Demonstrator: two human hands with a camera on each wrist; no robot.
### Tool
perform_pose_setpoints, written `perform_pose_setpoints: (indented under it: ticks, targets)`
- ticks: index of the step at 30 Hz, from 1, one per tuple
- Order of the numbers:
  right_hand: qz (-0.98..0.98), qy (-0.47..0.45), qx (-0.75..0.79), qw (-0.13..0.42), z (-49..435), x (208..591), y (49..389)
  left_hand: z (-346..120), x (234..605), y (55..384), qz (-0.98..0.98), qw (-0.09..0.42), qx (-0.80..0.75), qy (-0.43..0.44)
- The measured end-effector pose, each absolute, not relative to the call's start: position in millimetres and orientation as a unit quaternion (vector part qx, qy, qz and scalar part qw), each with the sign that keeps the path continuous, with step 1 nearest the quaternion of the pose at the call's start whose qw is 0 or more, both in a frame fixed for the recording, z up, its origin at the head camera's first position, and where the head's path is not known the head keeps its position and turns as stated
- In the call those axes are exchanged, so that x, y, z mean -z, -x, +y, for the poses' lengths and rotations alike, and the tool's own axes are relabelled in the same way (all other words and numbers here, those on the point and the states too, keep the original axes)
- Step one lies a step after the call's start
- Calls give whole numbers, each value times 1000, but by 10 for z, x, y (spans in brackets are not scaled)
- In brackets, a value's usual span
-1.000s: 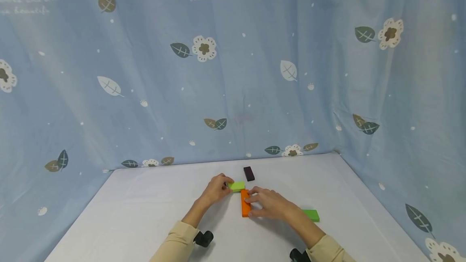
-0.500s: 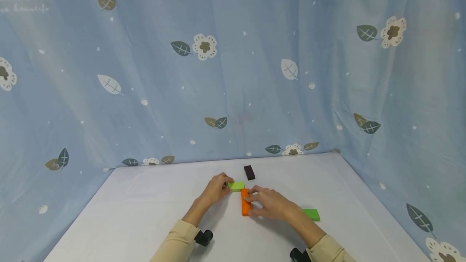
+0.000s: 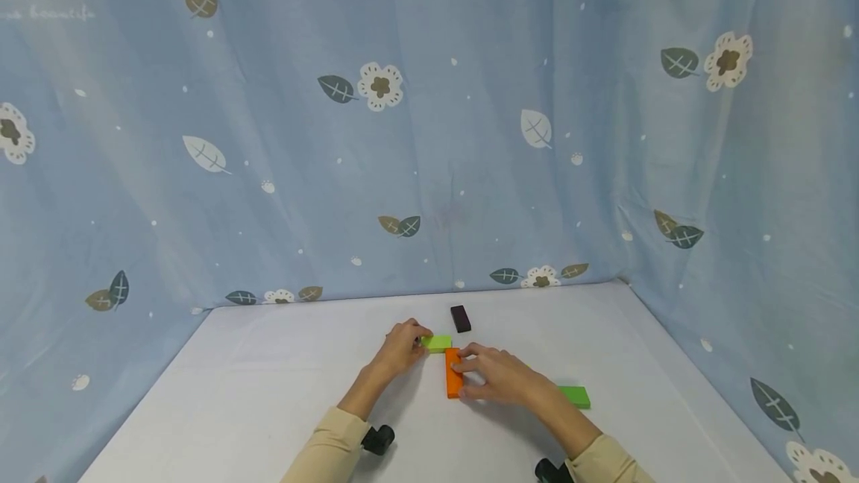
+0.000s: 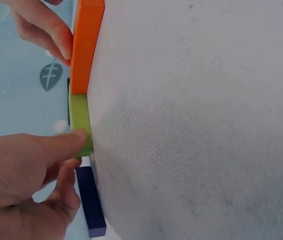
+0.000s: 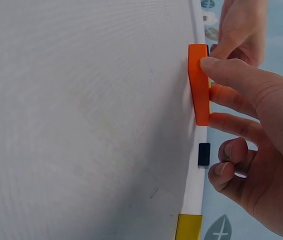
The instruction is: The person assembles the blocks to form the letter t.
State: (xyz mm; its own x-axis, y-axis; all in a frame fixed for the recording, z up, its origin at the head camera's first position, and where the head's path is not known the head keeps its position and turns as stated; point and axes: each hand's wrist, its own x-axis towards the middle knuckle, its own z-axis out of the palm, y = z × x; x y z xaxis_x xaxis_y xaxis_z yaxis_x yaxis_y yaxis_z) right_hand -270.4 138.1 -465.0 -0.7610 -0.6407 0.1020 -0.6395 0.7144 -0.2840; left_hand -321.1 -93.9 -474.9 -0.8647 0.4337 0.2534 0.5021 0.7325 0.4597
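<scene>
Across the head view's top, a blue curtain [image 3: 268, 95] patterned with brown-centred white flowers [image 3: 379, 86] and green, brown and white leaves [image 3: 335, 88]; lower centre, white desk [image 3: 255, 393], orange block [image 3: 452, 382], lime-green block [image 3: 439, 343], beige sleeves [image 3: 330, 442].

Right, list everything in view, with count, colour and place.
Table: 1, white, under everything
Backdrop: 1, blue with leaves and flowers, behind and beside table
Lime block: 1, lime green, mid-table
Orange block: 1, orange, just in front of lime block's right end
Dark block: 1, near black, farther back
Blue block: 1, dark blue, left of lime block
Green block: 1, green, far right
Yellow block: 1, yellow, right wrist view's bottom edge; possibly the green one
Wrist devices: 2, black, under the wrists
Sleeves: 2, beige, front
Left hand: 1, bare, at lime block
Right hand: 1, bare, at orange block
</scene>
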Motion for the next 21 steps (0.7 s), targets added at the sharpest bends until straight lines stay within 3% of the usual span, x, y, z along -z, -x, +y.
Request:
perform_pose_setpoints:
  ticks: [21]
  targets:
    - [925, 351, 145, -4, 1378, 4654, 2686, -1000, 4772, 3198, -932, 108, 204, 280]
